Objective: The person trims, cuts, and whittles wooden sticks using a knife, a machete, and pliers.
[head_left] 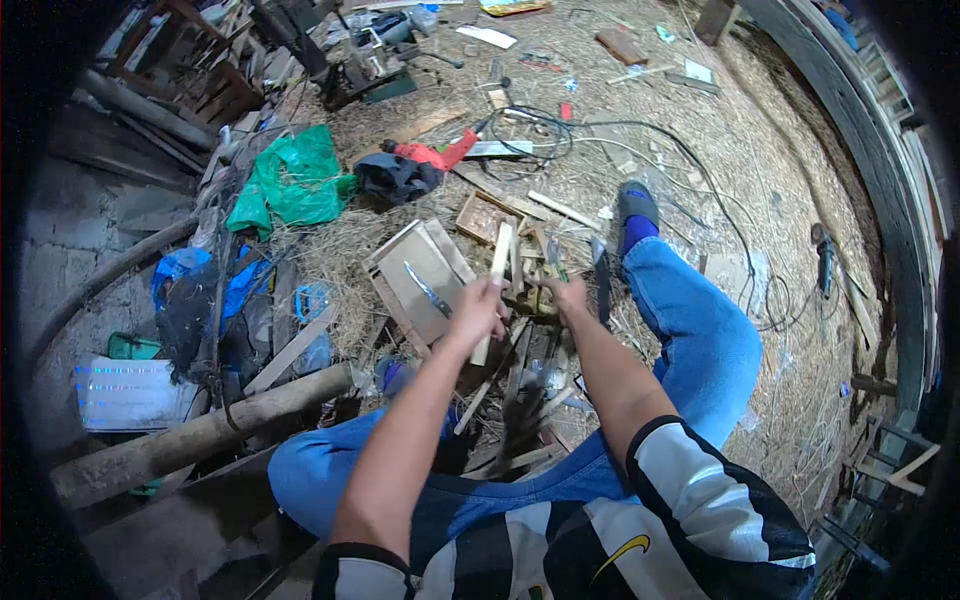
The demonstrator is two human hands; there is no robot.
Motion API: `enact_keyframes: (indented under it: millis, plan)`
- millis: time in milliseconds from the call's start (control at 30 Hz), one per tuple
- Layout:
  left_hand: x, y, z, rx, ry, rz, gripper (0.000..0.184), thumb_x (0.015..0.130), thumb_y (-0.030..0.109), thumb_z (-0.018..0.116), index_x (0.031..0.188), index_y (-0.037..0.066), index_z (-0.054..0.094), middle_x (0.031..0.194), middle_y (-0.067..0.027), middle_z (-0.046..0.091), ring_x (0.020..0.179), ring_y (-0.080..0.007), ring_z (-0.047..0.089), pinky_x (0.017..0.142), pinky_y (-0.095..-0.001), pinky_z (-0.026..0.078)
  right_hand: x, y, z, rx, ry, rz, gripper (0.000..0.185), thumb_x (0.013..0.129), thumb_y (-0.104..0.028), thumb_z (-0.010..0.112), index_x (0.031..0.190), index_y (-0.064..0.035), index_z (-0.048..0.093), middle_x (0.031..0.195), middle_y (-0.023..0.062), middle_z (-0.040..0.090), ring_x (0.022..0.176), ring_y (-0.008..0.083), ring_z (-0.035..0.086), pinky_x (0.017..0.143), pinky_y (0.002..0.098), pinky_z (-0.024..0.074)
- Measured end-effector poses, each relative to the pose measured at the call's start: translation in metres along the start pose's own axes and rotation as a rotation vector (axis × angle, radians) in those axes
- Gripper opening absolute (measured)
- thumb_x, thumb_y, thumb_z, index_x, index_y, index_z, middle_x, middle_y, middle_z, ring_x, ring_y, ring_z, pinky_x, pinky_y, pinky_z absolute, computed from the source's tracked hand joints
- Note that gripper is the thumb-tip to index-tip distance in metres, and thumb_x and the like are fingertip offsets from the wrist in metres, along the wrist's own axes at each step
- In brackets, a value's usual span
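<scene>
My left hand (pixel 478 312) is closed around a pale wooden strip (pixel 501 258), which stands out above and below the fist. Beside it, my right hand (pixel 568 297) has its fingers curled near a cluster of small tools and wood pieces; what it grips is too small to make out. Left of the strip, a long pointed blade with a dark handle (pixel 430 290) lies on a flat board (pixel 408 262). A shallow wooden box (pixel 487 216) sits just beyond my hands. A dark flat blade-like piece (pixel 600 278) lies to the right.
Straw and wood scraps cover the ground. A green plastic bag (pixel 300 178), a dark cloth (pixel 395 178) and a red garment or bag (pixel 440 152) lie ahead to the left. Black cable (pixel 690 150) loops across the right. An angle grinder (pixel 824 258) rests far right; a log (pixel 240 415) lies left.
</scene>
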State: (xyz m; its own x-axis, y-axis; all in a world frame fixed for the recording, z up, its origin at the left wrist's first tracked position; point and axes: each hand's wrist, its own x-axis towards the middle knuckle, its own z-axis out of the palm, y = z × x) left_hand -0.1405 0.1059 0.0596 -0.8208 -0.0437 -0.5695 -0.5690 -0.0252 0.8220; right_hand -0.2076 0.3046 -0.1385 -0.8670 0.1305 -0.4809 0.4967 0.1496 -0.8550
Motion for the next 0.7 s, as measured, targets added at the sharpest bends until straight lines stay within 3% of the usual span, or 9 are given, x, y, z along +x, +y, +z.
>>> enact_keyframes:
  millis: [133,233,267,333,367,467,533,633,700]
  plan:
    - [0.008,-0.072,0.064,-0.023,0.026,-0.183,0.029,0.105,0.034,0.051,0.110,0.006,0.060,0.072,-0.0040,0.059,0.050,-0.0138,0.056,0.046,-0.0295,0.047,-0.019,0.043,-0.046,-0.269,0.064,0.172,0.062,0.061,-0.043,0.090,0.094,0.0057,0.070,0.085,0.0160,0.072,0.076,0.0249,0.068,0.072,0.0404,0.0519]
    - [-0.001,-0.110,0.090,-0.043,0.045,-0.247,0.030,0.102,0.034,0.058,0.107,0.005,0.060,0.072,-0.0047,0.060,0.056,-0.0146,0.058,0.052,-0.0317,0.048,-0.029,0.045,-0.060,-0.587,-0.147,0.338,0.080,0.062,-0.059,0.083,0.108,0.0059,0.071,0.112,0.0274,0.070,0.107,0.0366,0.069,0.093,0.0429,0.0517]
    - [0.004,-0.132,0.094,0.013,0.070,-0.235,0.031,0.101,0.034,0.060,0.107,0.004,0.061,0.072,-0.0055,0.062,0.059,-0.0155,0.060,0.055,-0.0332,0.048,-0.036,0.037,-0.065,-0.586,-0.148,0.340,0.080,0.062,-0.059,0.083,0.108,0.0059,0.071,0.112,0.0274,0.070,0.107,0.0366,0.069,0.093,0.0429,0.0517]
    - [0.006,-0.161,0.099,0.110,0.113,-0.183,0.033,0.100,0.034,0.061,0.104,0.002,0.063,0.073,-0.0069,0.064,0.062,-0.0169,0.061,0.058,-0.0344,0.049,-0.055,0.021,-0.069,-0.601,-0.245,0.147,0.067,0.069,-0.057,0.079,0.111,-0.0051,0.074,0.112,0.0225,0.071,0.105,0.0361,0.069,0.092,0.0431,0.0520]
    - [0.007,-0.175,0.100,0.205,0.155,-0.132,0.034,0.099,0.034,0.062,0.101,0.000,0.065,0.074,-0.0083,0.066,0.064,-0.0182,0.062,0.061,-0.0356,0.049,-0.055,0.028,-0.069,-0.619,-0.210,0.132,0.057,0.074,-0.056,0.075,0.116,-0.0172,0.074,0.110,0.0187,0.072,0.103,0.0366,0.069,0.091,0.0430,0.0512]
    - [0.015,-0.209,0.093,0.433,0.171,-0.093,0.035,0.098,0.033,0.063,0.093,-0.002,0.068,0.076,-0.0104,0.069,0.068,-0.0204,0.064,0.067,-0.0374,0.049,-0.053,0.045,-0.079,-0.551,-0.116,0.199,0.053,0.075,-0.051,0.076,0.115,-0.0175,0.075,0.108,0.0191,0.073,0.102,0.0365,0.069,0.092,0.0437,0.0508]
    - [0.022,-0.219,0.090,0.416,0.181,-0.093,0.034,0.097,0.033,0.064,0.093,-0.001,0.068,0.076,-0.0113,0.069,0.070,-0.0218,0.064,0.068,-0.0380,0.049,-0.061,0.011,-0.082,-0.498,-0.225,0.248,0.050,0.075,-0.044,0.078,0.113,-0.0112,0.074,0.111,0.0181,0.072,0.102,0.0343,0.069,0.092,0.0435,0.0511]
    - [0.024,-0.226,0.085,0.437,0.206,-0.087,0.033,0.096,0.032,0.065,0.093,0.000,0.069,0.076,-0.0130,0.069,0.072,-0.0252,0.065,0.070,-0.0395,0.049,-0.052,0.044,-0.071,-0.776,-0.248,0.229,0.045,0.080,-0.033,0.075,0.117,-0.0086,0.069,0.115,0.0182,0.069,0.109,0.0336,0.066,0.091,0.0457,0.0522]
    - [0.027,-0.231,0.085,0.483,0.249,-0.098,0.031,0.093,0.031,0.066,0.097,0.001,0.069,0.079,-0.0152,0.069,0.076,-0.0304,0.066,0.074,-0.0412,0.050,-0.050,0.053,-0.065,-0.948,0.050,0.257,0.052,0.082,-0.024,0.071,0.129,-0.0071,0.057,0.121,0.0201,0.063,0.116,0.0361,0.060,0.096,0.0475,0.0507]
